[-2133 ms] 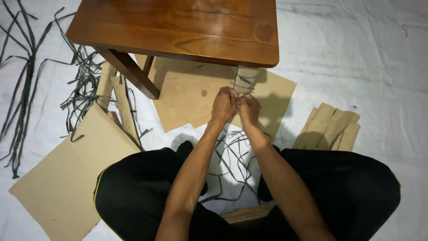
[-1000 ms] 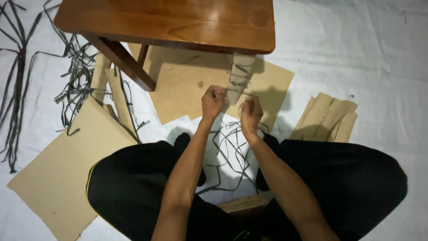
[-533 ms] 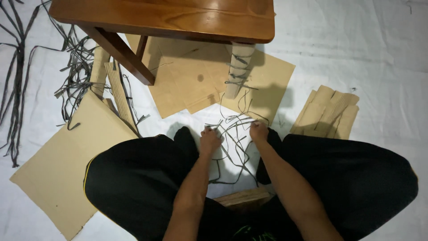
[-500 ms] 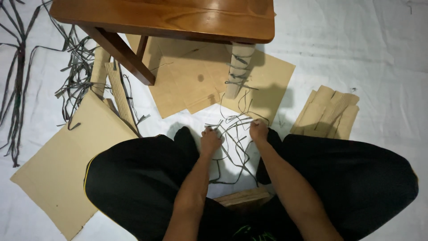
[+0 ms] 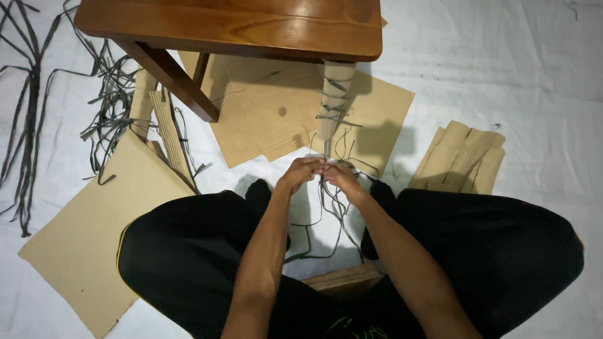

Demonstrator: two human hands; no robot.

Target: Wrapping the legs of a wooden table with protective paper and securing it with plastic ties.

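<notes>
My left hand (image 5: 300, 172) and my right hand (image 5: 342, 176) meet fingertip to fingertip just below a cardboard-wrapped table leg (image 5: 334, 100). Both pinch thin dark strips (image 5: 333, 207) that hang down between my crossed legs. Several dark strips are tied around the wrapped leg above my hands. The brown wooden table (image 5: 239, 25) stands over the leg at the top of the view.
Flat cardboard sheets lie on the white cloth: a large one (image 5: 100, 232) at the left, others (image 5: 270, 113) under the table, folded pieces (image 5: 461, 157) at the right. A heap of loose dark strips (image 5: 38, 113) lies far left. A wooden block (image 5: 342, 279) sits by my lap.
My hands dropped from the wrapped leg to the strips near my lap and spread apart, then came back together just below the leg, holding strips.
</notes>
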